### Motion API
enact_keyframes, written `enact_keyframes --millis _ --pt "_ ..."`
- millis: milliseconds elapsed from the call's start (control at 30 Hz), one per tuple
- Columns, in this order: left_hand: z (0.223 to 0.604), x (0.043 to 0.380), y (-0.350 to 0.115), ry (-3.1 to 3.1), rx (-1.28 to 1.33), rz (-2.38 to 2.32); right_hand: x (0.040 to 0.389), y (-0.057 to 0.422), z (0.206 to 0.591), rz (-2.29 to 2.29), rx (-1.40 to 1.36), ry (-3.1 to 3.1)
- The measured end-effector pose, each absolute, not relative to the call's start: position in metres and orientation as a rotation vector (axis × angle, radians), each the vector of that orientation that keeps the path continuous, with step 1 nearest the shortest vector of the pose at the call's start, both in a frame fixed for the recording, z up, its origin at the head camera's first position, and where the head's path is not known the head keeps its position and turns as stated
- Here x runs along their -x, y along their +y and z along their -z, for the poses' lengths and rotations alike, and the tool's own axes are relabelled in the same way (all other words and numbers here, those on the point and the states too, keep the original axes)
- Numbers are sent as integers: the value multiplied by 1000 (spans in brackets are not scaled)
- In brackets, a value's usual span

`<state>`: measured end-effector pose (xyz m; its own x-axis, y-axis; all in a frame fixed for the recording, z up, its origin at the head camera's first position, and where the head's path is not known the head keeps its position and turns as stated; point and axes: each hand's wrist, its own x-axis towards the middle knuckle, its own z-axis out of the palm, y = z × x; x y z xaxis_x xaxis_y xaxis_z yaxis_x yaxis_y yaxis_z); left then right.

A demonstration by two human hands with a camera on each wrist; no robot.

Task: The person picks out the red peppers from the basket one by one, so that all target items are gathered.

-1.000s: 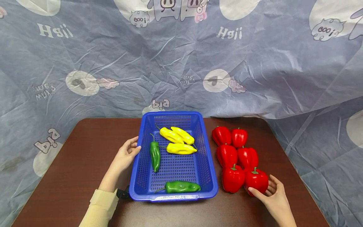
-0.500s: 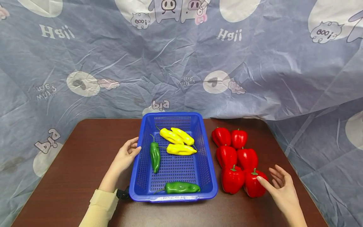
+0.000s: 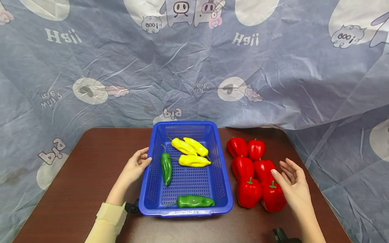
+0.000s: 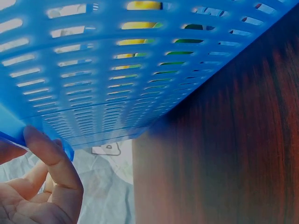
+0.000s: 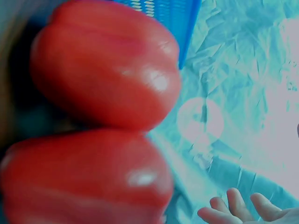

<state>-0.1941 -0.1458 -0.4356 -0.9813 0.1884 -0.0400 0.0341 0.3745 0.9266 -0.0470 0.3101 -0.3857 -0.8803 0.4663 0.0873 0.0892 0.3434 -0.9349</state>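
Observation:
My left hand (image 3: 135, 165) pinches the left rim of a blue plastic basket (image 3: 182, 212); in the left wrist view its fingers (image 4: 53, 156) curl at the rim. Inside lie three yellow peppers (image 3: 194, 160) and two green peppers (image 3: 166, 168), one along the left wall, one near the front. To the right, several red bell peppers (image 3: 249, 193) stand in two columns. My right hand (image 3: 293, 185) hovers at their right side, fingers spread and holding nothing, partly covering the front right bell pepper (image 3: 273, 197). In the right wrist view two bell peppers (image 5: 107, 65) loom large.
The brown wooden table (image 3: 82, 175) carries everything, with bare wood left of the basket and in front. A grey patterned cloth (image 3: 194, 67) hangs behind the table. A black wrist strap (image 3: 131, 207) sits by the basket's front left corner.
My right hand has let go of the front right bell pepper, pulled off to the right, then moved farther back over the table. My left hand and the basket stay in place.

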Motion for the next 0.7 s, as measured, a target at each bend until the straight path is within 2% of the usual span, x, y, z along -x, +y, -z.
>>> enact_keyframes --millis 700 --pt "425 200 -150 2614 -267 -1491 97 255 350 -1673 208 -2354"
